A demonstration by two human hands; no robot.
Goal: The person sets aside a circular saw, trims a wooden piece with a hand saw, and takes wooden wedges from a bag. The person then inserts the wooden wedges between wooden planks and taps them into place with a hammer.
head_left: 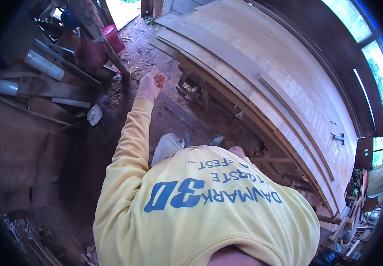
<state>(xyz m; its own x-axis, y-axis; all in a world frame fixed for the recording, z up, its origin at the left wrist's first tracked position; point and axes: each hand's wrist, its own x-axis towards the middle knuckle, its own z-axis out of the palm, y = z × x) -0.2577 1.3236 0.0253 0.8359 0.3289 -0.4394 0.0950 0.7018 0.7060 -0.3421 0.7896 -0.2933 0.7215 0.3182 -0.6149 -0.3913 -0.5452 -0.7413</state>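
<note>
My left hand [150, 84] is stretched forward at the end of a yellow sleeve, its fingers curled; whether anything small is in them I cannot make out. It is left of a stack of large wooden sheets [284, 57]. My right hand [237, 150] shows only in part beyond my yellow sweatshirt, below the stack's edge, its fingers hidden. A long narrow strip [296, 122] lies along the top sheet, and a hammer [338, 138] rests near the far right of the sheets. My grey trouser leg [165, 148] shows below my left hand.
Wooden trestles [205, 97] support the stack over a dirt floor [134, 53]. At left are leaning boards, white cylinders [43, 64], a red container [114, 39] and a dark red bag [89, 53]. An open doorway is at the top, windows and scrap wood [355, 226] at right.
</note>
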